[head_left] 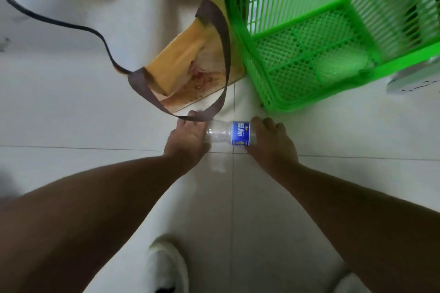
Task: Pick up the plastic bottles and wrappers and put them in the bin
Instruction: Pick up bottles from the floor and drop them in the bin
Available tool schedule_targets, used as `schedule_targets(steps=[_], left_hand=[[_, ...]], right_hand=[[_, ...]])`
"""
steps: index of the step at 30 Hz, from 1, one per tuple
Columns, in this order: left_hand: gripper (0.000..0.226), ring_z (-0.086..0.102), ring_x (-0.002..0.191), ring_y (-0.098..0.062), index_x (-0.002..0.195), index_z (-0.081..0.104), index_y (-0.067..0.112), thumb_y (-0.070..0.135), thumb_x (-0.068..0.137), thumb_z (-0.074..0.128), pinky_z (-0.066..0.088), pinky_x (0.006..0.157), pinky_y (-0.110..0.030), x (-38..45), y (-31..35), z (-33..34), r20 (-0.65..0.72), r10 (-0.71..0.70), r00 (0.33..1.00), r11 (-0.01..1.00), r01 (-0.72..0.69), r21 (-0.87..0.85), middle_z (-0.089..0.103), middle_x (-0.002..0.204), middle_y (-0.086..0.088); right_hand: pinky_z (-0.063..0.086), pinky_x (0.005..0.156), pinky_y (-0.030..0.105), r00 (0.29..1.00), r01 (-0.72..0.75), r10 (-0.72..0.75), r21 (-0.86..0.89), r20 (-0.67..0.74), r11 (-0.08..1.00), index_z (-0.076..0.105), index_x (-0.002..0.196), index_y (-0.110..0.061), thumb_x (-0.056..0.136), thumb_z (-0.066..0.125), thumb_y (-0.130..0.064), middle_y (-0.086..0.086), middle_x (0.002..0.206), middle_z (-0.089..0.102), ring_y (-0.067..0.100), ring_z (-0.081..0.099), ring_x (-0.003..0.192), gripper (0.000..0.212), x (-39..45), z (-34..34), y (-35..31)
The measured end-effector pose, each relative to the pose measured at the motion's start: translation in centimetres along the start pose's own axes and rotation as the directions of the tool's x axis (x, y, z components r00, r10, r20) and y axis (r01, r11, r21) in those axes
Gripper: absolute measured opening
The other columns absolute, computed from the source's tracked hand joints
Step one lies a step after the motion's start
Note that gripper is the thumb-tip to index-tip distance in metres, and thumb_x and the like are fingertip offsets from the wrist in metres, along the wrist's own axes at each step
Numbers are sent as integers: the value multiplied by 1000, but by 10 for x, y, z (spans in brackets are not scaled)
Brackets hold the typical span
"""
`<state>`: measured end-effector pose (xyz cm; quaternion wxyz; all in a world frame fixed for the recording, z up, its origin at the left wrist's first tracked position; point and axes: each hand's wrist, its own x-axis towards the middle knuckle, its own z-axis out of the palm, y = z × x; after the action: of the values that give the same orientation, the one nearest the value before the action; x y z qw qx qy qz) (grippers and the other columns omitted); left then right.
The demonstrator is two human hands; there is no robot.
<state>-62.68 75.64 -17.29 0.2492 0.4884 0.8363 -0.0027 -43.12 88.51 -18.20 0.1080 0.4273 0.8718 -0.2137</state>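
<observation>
Both your hands clamp the clear plastic bottle (228,133) just below the green basket (309,54): left hand (188,135) also hooking the bag strap (214,54), right hand (271,140) at the label end.

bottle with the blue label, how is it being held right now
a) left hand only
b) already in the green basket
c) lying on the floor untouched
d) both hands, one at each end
d: the bottle lies sideways between the left hand and the right hand, each gripping one end, above the floor and outside the green basket.
</observation>
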Motion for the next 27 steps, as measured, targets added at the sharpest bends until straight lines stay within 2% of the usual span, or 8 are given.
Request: schedule_targets(steps=[4,9,16,22,27], left_hand=[[69,52,116,-28,147,43,28,32,85,74,49,77,-37,-40,11,-21,24,-17,1000,995,19,-95,51,140,-2],[78,59,114,-32,152,41,26,30,83,75,60,83,-46,-130,41,-100,81,-45,996,990,56,-133,48,145,1],[76,57,110,-26,150,42,29,32,81,73,58,73,-42,-250,64,-223,30,-164,986,967,167,-191,47,142,4],[74,55,111,-24,151,39,33,36,84,70,58,71,-41,-348,55,-279,-32,-292,956,926,274,-259,44,142,7],[75,53,112,-24,153,39,33,31,84,67,54,73,-35,-442,38,-305,-80,-492,867,821,432,-373,42,145,7]], right_hand=[[57,72,44,996,64,-66,42,55,997,45,135,-21,85,77,-34,10,116,56,32,55,105,61,-39,-33,-3],[54,74,45,971,125,-135,64,196,990,38,141,-24,88,76,-45,9,121,49,35,57,106,68,-110,-122,-22],[56,74,44,948,223,-216,-4,234,975,43,141,-25,80,76,-53,6,115,53,34,64,100,74,-182,-255,-85],[56,71,42,878,411,-395,-5,271,912,54,132,-25,78,76,-48,4,114,58,34,64,100,62,-223,-315,-147],[47,67,38,779,576,-542,-17,316,817,48,134,-27,79,71,-50,2,111,54,32,60,98,64,-260,-339,-226]])
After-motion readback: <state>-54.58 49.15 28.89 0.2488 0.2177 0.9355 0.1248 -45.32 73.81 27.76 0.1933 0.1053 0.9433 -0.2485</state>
